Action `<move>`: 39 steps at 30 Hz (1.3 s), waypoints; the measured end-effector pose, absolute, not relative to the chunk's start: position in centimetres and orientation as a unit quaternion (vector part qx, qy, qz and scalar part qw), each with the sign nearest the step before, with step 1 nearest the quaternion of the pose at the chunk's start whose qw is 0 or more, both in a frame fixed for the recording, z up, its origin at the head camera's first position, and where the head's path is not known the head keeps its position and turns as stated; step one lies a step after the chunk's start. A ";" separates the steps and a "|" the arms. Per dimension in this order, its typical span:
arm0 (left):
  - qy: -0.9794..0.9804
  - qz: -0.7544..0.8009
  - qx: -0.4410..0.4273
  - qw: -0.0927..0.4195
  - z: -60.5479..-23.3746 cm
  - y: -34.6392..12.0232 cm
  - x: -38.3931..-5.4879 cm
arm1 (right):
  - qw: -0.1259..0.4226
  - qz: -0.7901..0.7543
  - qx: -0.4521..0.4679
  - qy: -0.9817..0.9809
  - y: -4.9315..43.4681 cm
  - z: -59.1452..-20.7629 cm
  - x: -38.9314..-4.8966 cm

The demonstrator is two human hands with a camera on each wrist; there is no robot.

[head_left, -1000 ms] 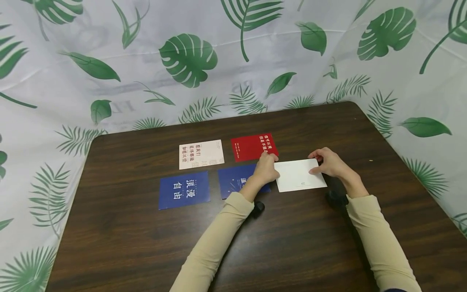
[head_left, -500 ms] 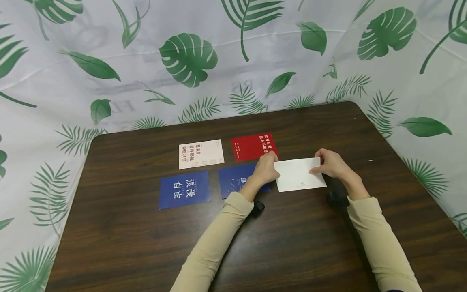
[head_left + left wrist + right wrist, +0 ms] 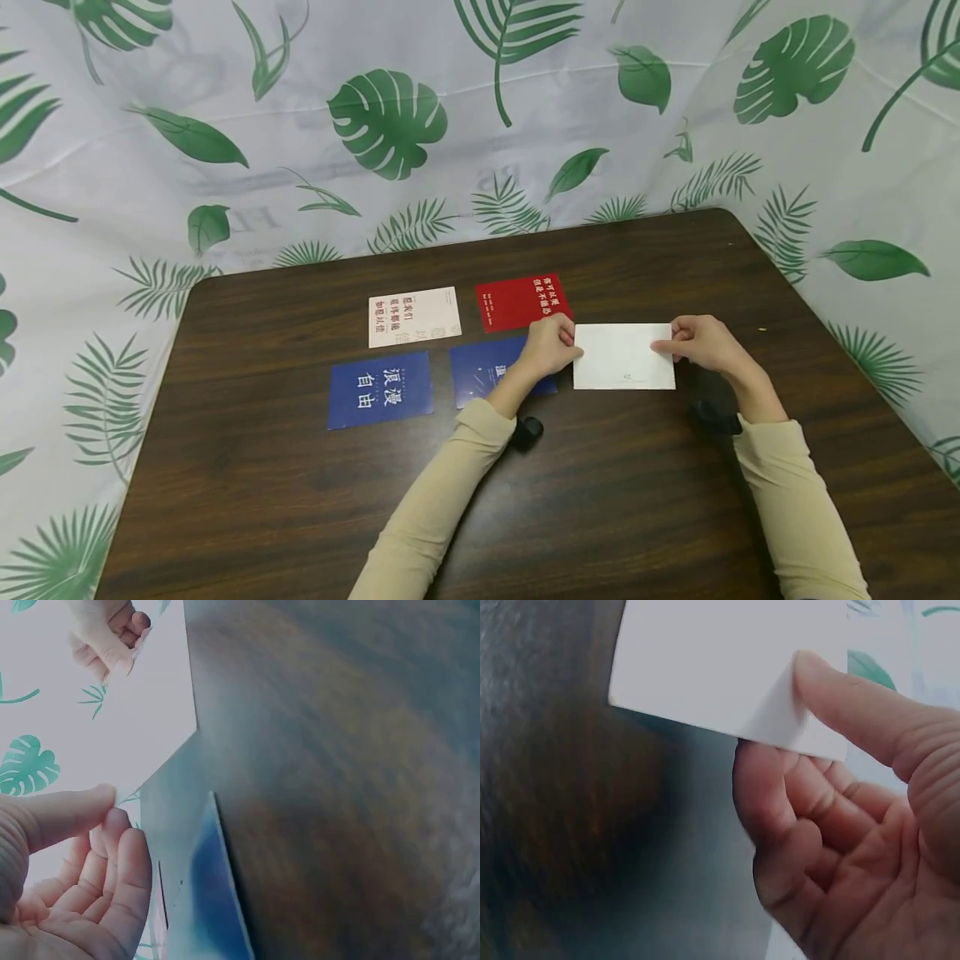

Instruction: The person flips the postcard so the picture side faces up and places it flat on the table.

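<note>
Between both hands a white card (image 3: 622, 358) is held up, plain but for a tiny print near its lower edge. My left hand (image 3: 550, 343) pinches its left edge with thumb and fingertips. On the other side my right hand (image 3: 705, 342) grips the right edge, thumb (image 3: 840, 697) on the near face and curled fingers behind. In the left wrist view the card (image 3: 161, 697) stands raised over the table, with a blue card (image 3: 214, 885) lying below. A blue card (image 3: 480, 375) and a red card (image 3: 517, 302) lie beside my left hand, which partly covers them.
Farther left on the dark wooden table (image 3: 300, 508) lie a cream card (image 3: 414, 317) with red writing and another blue card (image 3: 380, 390) with white writing. A white curtain (image 3: 300, 150) with green leaves hangs behind the table.
The white card has shifted slightly right and now appears straighter. My right hand has moved right, its thumb now nearer the card's right edge. The cards on the table stay in place.
</note>
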State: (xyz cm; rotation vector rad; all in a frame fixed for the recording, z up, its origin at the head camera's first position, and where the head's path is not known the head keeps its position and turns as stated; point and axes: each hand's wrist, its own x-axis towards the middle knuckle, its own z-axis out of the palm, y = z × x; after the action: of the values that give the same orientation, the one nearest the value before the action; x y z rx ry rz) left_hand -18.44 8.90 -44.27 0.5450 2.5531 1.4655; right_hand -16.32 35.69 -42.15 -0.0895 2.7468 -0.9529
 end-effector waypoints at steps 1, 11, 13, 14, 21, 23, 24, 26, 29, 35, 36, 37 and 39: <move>0.844 0.498 0.184 0.070 -44.2 8.8 -18.4 | 0.106 -0.335 -0.044 0.935 35.8 -42.1 -16.2; 0.777 0.587 0.220 0.050 -43.7 7.6 -18.6 | -0.020 -0.455 -0.135 0.880 36.3 -41.8 -15.7; 0.771 0.596 0.218 0.056 -43.7 7.4 -18.6 | -0.029 -0.480 -0.140 0.865 36.4 -41.9 -15.7; 0.770 0.597 0.219 0.060 -43.8 7.4 -18.5 | -0.033 -0.487 -0.140 0.862 36.4 -42.0 -15.8; 0.793 0.551 0.253 0.055 -44.5 7.1 -18.1 | -0.041 -0.489 -0.129 0.862 37.1 -43.2 -16.1; 0.800 0.540 0.256 0.057 -44.6 7.1 -18.0 | -0.036 -0.486 -0.133 0.863 37.3 -43.5 -16.2; 0.802 0.536 0.255 0.061 -44.6 7.1 -18.0 | -0.032 -0.484 -0.136 0.864 37.4 -43.7 -16.2; 0.804 0.531 0.256 0.074 -44.6 7.2 -18.0 | -0.025 -0.473 -0.136 0.870 37.5 -43.8 -16.1; 0.806 0.524 0.258 0.095 -44.6 7.2 -17.9 | -0.005 -0.451 -0.119 0.885 37.5 -43.8 -16.0; 0.810 0.513 0.261 0.115 -44.6 7.3 -18.0 | 0.035 -0.431 -0.085 0.898 37.5 -43.5 -15.7; 0.811 0.510 0.261 0.119 -44.7 7.4 -18.0 | 0.038 -0.428 -0.086 0.899 37.5 -43.5 -15.7; 0.813 0.507 0.261 0.121 -44.7 7.4 -18.0 | 0.043 -0.426 -0.088 0.899 37.5 -43.5 -15.7; 0.818 0.497 0.261 0.128 -44.6 7.4 -18.0 | 0.052 -0.420 -0.096 0.901 37.5 -43.7 -15.8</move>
State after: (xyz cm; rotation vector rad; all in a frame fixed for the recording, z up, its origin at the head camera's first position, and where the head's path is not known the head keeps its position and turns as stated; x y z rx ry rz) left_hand -18.00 7.42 -44.64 0.7590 2.3796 1.4448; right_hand -15.76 37.54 -43.73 -0.2905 2.7407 -1.2766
